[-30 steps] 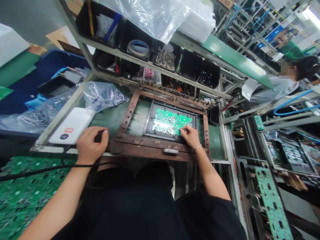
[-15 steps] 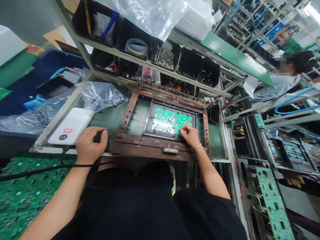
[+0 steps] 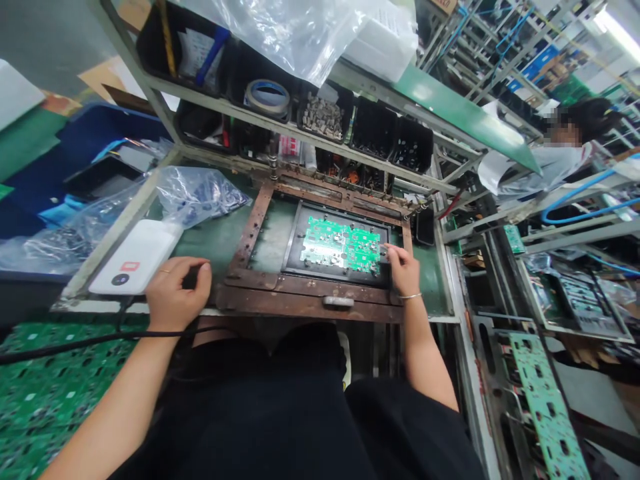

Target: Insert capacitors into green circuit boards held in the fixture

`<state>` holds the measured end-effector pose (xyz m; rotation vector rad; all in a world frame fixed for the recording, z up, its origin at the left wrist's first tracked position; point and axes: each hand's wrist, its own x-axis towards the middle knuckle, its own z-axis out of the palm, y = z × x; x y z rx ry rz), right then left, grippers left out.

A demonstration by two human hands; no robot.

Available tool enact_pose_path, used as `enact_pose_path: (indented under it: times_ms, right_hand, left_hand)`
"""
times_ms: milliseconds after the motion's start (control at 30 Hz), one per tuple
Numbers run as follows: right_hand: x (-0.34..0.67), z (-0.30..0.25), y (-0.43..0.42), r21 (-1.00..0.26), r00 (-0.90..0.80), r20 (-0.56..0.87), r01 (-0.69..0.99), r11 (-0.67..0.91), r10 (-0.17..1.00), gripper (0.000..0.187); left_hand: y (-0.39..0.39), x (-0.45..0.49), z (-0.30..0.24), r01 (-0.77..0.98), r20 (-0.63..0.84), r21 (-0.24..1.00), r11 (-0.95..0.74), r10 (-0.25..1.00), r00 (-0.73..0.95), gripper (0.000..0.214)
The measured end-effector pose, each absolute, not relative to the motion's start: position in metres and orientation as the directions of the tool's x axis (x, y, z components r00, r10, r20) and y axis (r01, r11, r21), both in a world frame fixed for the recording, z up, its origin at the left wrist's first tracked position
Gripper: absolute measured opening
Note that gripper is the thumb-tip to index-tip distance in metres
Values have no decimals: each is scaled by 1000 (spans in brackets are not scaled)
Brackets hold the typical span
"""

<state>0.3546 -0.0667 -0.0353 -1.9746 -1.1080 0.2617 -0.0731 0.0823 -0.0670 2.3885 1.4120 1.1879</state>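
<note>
A green circuit board (image 3: 325,243) lies flat in a black-framed carrier (image 3: 291,248), with small black clips around its edge. At the board's right edge, my right hand (image 3: 404,270) pinches one of these black clips (image 3: 384,249); the fingertips partly cover it. The carrier sits inside a brown metal frame (image 3: 290,293) with a pale handle (image 3: 339,302) at the front. My left hand (image 3: 177,293) rests loosely curled at the bench's front edge, beside a white power bank (image 3: 137,257). Whatever its fingers hold, if anything, is hidden. A black cable passes over the left wrist.
Black bins of small parts and a tape roll (image 3: 267,97) stand on the rack behind. A clear plastic bag (image 3: 197,193) lies at the back left. Stacked green boards (image 3: 60,393) are at the lower left. Another person (image 3: 565,153) is at the far right.
My right hand has moved right, from the board's lower edge to a clip at its right edge. My left hand stays curled beside the power bank. The view has shifted slightly.
</note>
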Motion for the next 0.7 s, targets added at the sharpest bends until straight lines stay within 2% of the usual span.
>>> enact_pose_path:
  times_ms: [67, 167, 233, 300, 433, 533, 600, 700]
  right_hand:
    - [386, -37, -88, -749, 709, 261, 577, -326, 655, 48]
    - [429, -45, -124, -647, 836, 263, 523, -554, 482, 53]
    - [446, -53, -143, -548, 874, 240, 482, -684, 423, 46]
    - [453, -62, -155, -493, 884, 221, 465, -735, 412, 35]
    - [454, -69, -155, -458, 874, 232, 486, -744, 427, 31]
    - [454, -50, -137, -450, 845, 328, 533, -716, 423, 38]
    - [454, -27, -114, -452, 775, 441, 627, -634, 451, 39]
    - [451, 12, -63, -439, 604, 575, 797, -414, 552, 36]
  left_hand:
    - [83, -73, -67, 681, 580, 456, -573, 772, 262, 14]
    - [84, -72, -68, 671, 600, 444, -594, 753, 270, 12]
    - [84, -72, -69, 669, 609, 437, -601, 745, 272, 12]
    - [85, -72, -69, 670, 611, 436, -601, 744, 269, 12]
    - [85, -72, -67, 671, 596, 466, -576, 765, 243, 12]
    - [84, -70, -61, 670, 553, 509, -541, 801, 227, 11]
    - [84, -68, -57, 669, 514, 541, -510, 830, 218, 11]
    - [83, -68, -53, 663, 477, 578, -476, 856, 199, 11]
